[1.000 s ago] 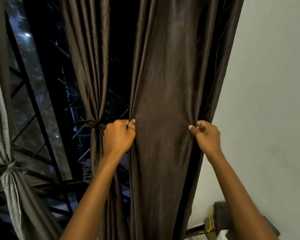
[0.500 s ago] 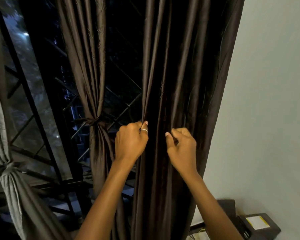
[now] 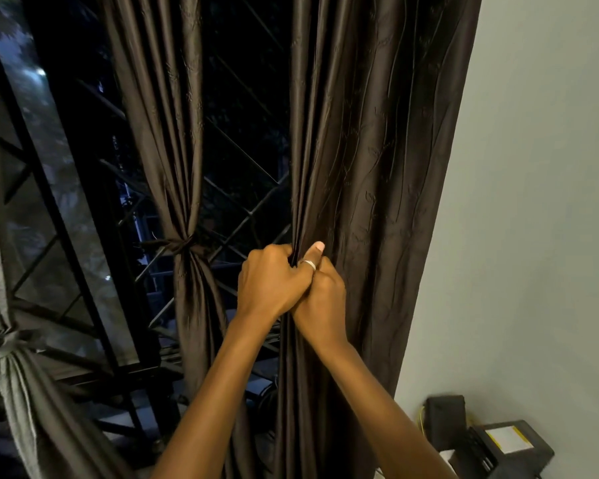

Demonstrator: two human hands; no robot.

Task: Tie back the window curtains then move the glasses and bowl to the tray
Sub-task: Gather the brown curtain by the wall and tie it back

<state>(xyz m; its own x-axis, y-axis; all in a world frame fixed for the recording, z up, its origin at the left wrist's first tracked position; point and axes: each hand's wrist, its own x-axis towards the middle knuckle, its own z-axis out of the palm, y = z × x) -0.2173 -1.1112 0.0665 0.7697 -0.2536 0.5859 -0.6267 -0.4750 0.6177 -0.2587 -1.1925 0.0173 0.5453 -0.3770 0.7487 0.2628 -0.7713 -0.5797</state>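
A dark brown curtain panel [image 3: 377,150] hangs at the right of the window, next to the wall. My left hand [image 3: 274,281] grips its bunched left edge, a ring on the thumb. My right hand [image 3: 320,305] is pressed against the left hand and holds gathered folds of the same panel. A second brown curtain [image 3: 184,243] to the left is tied at its middle with a knot. A grey curtain [image 3: 4,340] at the far left is also knotted. Glasses, bowl and tray are out of view.
Black window bars [image 3: 242,216] with diagonal struts stand behind the curtains, dark outside. A pale wall [image 3: 540,202] fills the right side. Black boxes [image 3: 498,444] with a yellow-white label and a yellow cable sit at the lower right corner.
My right hand has slid left along the panel, gathering the fabric, until it met my left hand. The spread panel is now bunched into narrow folds.
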